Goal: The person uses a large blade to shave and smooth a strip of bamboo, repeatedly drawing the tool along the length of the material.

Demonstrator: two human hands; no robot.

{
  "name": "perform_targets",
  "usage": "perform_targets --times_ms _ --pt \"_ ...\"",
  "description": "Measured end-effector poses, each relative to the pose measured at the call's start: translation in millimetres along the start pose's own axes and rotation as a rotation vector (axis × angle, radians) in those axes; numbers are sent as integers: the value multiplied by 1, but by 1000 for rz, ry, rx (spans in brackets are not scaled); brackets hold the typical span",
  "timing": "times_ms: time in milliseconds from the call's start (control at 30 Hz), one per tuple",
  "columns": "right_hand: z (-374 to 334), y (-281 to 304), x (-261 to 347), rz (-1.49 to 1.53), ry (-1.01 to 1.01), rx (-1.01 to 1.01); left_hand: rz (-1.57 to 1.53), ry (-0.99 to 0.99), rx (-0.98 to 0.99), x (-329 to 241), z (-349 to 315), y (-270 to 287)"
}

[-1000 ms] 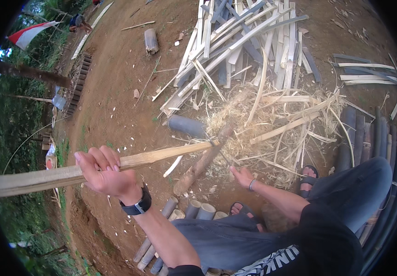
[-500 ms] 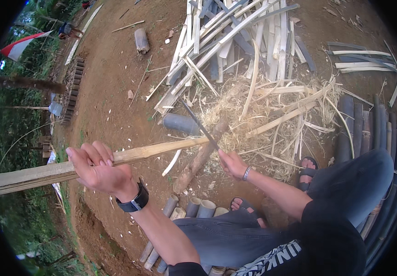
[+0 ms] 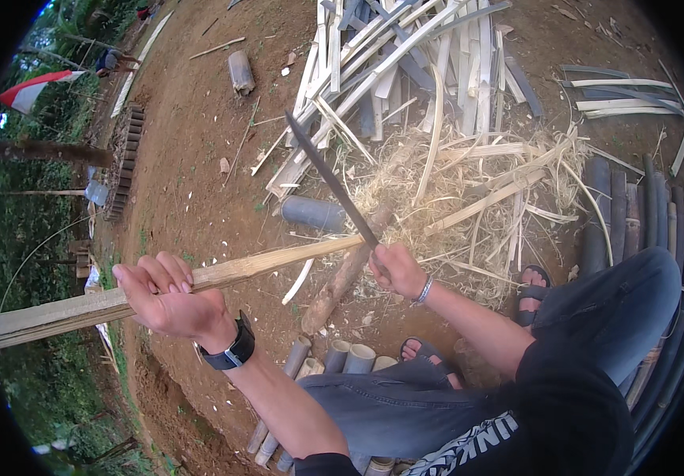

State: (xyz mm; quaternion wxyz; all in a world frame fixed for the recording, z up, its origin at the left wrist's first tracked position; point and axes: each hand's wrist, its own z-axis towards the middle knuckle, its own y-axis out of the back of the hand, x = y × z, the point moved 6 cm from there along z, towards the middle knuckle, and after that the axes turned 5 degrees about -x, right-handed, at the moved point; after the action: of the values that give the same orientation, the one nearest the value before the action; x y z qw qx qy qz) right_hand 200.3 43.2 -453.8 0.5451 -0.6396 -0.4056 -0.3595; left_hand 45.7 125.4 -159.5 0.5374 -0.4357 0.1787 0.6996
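My left hand [image 3: 171,305], a dark watch on its wrist, is closed around a long split bamboo strip [image 3: 270,263]. The strip slants from the left rim up to its narrower pale end, which lies over a round log [image 3: 327,304] on the ground. In my right hand [image 3: 399,272] is the handle of a machete, mostly hidden by the fingers. Its long dark blade [image 3: 330,181] points up and left, the lower part right at the strip's end; whether they touch I cannot tell.
Curly bamboo shavings [image 3: 469,186] heap beyond the log, below a large pile of split strips [image 3: 405,59]. A dark bamboo piece [image 3: 312,213] lies left of the log. Cut bamboo tubes [image 3: 358,358] sit near my legs; long poles [image 3: 651,214] line the right.
The machete's tip has swung up and away, and the blade now shows its broader side. My right hand has shifted slightly left. The strip's left end sits slightly lower.
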Motion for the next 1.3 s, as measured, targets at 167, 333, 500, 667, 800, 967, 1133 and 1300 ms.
perform_targets --times_ms 167,333,500,667,800,967,1133,1300 --pt "-56 68 -177 -487 -382 -182 -9 -6 15 -2 -3 -12" --pt "-20 19 -78 -188 -366 -100 8 9 -22 1 4 6" --pt "-28 16 -49 -57 6 -87 22 -3 -15 0 3 2" --pt "-45 62 -192 -528 -532 -159 14 -14 9 -6 -3 -19" --pt "-8 4 -17 -86 -125 45 34 -27 11 -4 -5 -8" --pt "-31 20 -40 175 -95 -15 32 -8 -11 -5 -4 -9" --pt "-35 56 -167 -407 -509 -177 -10 -56 27 -12 -9 -8" --pt "0 22 -1 75 -162 -5 15 -49 -22 -8 -9 -7"
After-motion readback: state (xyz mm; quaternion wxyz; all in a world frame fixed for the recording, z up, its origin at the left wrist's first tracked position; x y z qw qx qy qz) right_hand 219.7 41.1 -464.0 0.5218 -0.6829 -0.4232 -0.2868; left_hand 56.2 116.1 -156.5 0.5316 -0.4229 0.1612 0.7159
